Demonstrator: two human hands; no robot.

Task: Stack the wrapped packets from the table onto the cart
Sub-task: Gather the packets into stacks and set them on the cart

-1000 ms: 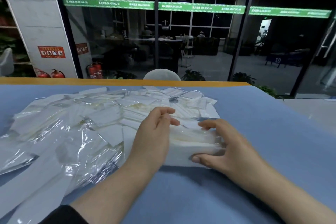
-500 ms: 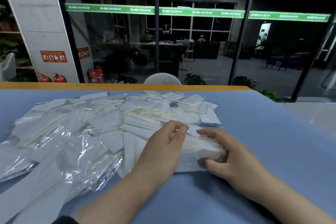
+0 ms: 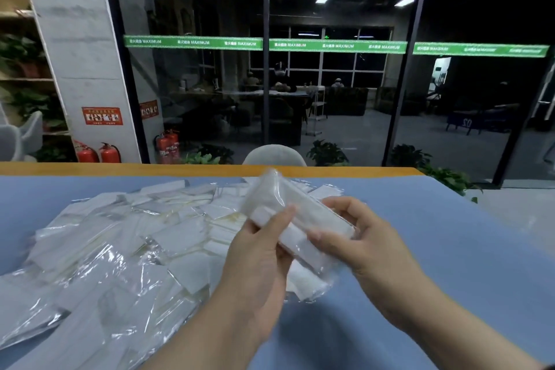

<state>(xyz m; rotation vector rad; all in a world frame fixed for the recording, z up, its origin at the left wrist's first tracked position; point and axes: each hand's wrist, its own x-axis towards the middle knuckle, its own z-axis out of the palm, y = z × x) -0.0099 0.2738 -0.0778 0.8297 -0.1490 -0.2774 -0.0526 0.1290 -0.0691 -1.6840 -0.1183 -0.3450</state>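
Had a stack of wrapped packets (image 3: 295, 219) gripped in both hands above the blue table (image 3: 435, 249): left hand (image 3: 258, 261) fingers curled round its near end, right hand (image 3: 357, 237) pinching the side. Loose packet pile (image 3: 120, 243) lay left.

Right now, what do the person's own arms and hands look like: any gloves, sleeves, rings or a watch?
Both hands are bare: no gloves on the left hand or the right hand. No rings, watch or wristband show. Both forearms are uncovered as far as the frame reaches; no sleeve is in view.
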